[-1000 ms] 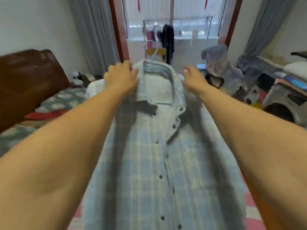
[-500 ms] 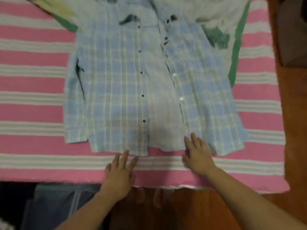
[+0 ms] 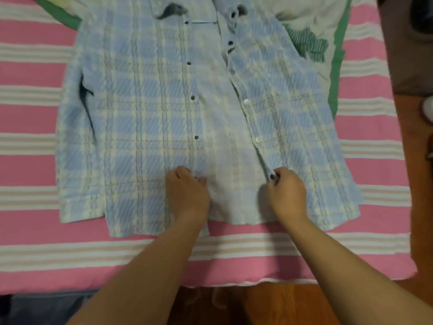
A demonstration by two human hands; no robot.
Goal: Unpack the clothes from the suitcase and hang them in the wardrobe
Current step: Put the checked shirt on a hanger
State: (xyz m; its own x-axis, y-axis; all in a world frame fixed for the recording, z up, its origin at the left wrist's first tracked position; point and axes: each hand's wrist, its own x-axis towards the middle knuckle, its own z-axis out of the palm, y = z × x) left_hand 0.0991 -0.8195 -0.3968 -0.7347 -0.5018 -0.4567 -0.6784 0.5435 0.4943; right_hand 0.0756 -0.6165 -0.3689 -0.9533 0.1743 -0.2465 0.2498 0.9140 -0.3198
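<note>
Blue-and-cream plaid cloth is pinched at two points near the hem. The right hand (image 3: pixel 287 195) has its fingers curled tight round the edge of the right-hand front panel, with a dark button showing at the fingertips (image 3: pixel 274 178); the panel's edge runs up and away from that grip in a taut line. The left hand (image 3: pixel 188 195) has its fingers curled down onto the button-bearing edge of the other panel, beside its lowest dark button; whether the cloth is truly gripped between thumb and fingers there cannot be told, as the knuckles hide it. Both forearms reach in from the bottom of the view.

Between the hands the plaid shirt (image 3: pixel 145 127) lies open, its pale inner back showing in a wedge that widens toward the hem. The shirt lies flat, face up, its long axis running away from the person: collar at the far edge of the view, hem nearest. A row of dark buttons (image 3: pixel 192 97) runs along one panel, pale ones along the other. The sleeves lie folded down along either side.

The shirt rests on a pink and white striped blanket (image 3: pixel 30 118). A white, green-edged cloth (image 3: pixel 337 66) lies under the shirt's far right shoulder. Brown wooden floor (image 3: pixel 269 306) shows below the blanket's near edge.
</note>
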